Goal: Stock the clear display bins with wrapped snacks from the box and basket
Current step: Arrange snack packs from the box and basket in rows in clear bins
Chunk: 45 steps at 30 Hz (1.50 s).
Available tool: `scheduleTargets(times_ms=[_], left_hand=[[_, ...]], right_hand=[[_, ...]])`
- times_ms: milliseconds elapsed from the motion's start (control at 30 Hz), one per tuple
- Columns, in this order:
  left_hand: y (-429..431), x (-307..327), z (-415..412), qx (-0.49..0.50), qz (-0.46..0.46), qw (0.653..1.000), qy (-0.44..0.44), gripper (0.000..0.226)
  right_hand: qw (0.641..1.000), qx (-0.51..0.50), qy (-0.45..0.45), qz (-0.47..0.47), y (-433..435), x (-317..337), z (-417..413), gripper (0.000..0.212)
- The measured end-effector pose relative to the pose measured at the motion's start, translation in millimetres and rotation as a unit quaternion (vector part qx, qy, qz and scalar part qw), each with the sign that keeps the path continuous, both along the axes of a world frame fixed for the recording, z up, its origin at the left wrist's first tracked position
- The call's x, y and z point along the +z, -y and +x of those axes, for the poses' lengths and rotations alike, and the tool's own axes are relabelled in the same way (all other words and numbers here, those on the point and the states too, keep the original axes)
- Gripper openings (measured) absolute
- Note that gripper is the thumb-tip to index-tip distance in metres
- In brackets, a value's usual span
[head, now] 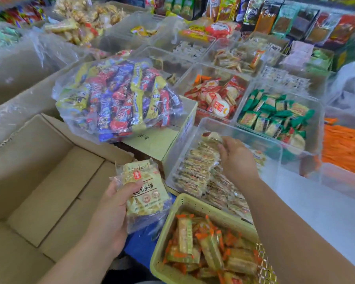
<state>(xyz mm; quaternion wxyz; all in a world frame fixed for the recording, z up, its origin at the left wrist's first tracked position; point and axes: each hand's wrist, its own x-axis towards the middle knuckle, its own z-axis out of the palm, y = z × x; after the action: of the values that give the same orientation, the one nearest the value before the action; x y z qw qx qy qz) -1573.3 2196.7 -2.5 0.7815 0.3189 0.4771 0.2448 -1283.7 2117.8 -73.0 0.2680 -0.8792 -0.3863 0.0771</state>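
My left hand [113, 214] grips a stack of pale yellow wrapped snacks [145, 189] above the edge of the open cardboard box [29, 160]. My right hand [235, 158] reaches into a clear display bin [254, 138] and pinches a wrapped snack [212, 137] at its far side. The bin holds rows of similar clear-wrapped snacks [195, 171]. A yellow-green basket [184, 203] of orange-and-green wrapped snacks [203, 242] sits in front of that bin, under my right forearm.
A large clear bag of red, blue and yellow snacks [119, 99] lies on a closed carton [158, 140] behind the box. Further clear bins hold red-wrapped [217, 97] and green-wrapped snacks [275, 115]. Orange packets [344, 148] fill the right side.
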Motion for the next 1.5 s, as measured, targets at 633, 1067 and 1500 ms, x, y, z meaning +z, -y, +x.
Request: scheduleTargets(times_ms=[633,1067,1500], left_hand=[[-10,-22,-4,-0.012,0.004,0.999,-0.037,0.054],[-12,-19,-12,-0.006,0.0,1.0,-0.009,0.055],[-14,-15,-14,0.004,-0.026,0.999,0.03,0.049]], right_hand=[[0.959,0.084,-0.068,-0.261,-45,-4,12,0.048],[0.961,0.074,-0.158,-0.215,-59,-27,5,0.071],[0.985,0.146,-0.071,-0.062,-30,28,-45,0.068]])
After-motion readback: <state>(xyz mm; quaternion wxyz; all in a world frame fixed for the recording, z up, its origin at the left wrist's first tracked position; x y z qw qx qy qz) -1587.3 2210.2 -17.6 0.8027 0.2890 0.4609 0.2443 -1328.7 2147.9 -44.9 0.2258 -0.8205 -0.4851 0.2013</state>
